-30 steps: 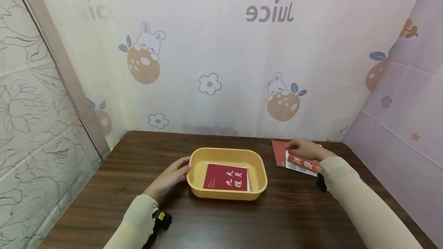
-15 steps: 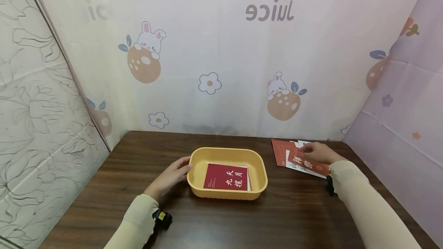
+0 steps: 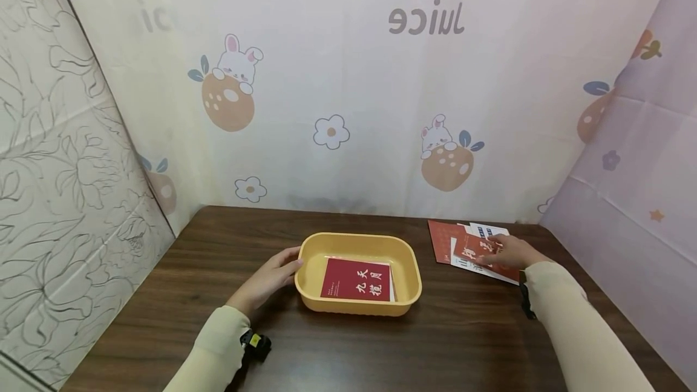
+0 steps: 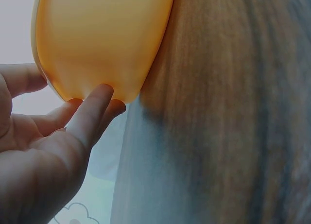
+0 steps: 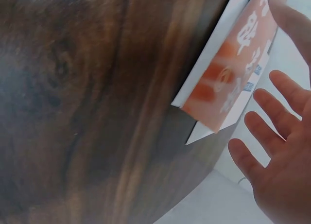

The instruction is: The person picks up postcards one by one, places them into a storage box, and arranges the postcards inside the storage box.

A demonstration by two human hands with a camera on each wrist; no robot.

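In the head view, a yellow plastic basin [image 3: 356, 307] stands mid-table with a dark red card [image 3: 348, 280] lying in it over something white. My left hand [image 3: 267, 277] rests its extended fingers against the basin's left end. The left wrist view has the fingertips on the basin's outer wall [image 4: 102, 39]. At the back right lie overlapping cards: an orange-red one [image 3: 463, 250] with white characters on top, white ones [image 3: 492, 230] around it. Over this pile is my right hand [image 3: 509, 253], fingers spread, its thumb at the orange-red card in the right wrist view.
The dark wooden table [image 3: 348, 356] runs back to a patterned curtain [image 3: 348, 77]. Another red card [image 3: 441, 241] sticks out at the pile's left side. Side curtains border the table on the left and right.
My right hand has moved right across the card pile, and the top orange-red card has slid slightly right. More of the white cards shows. My left hand and the basin keep their place.
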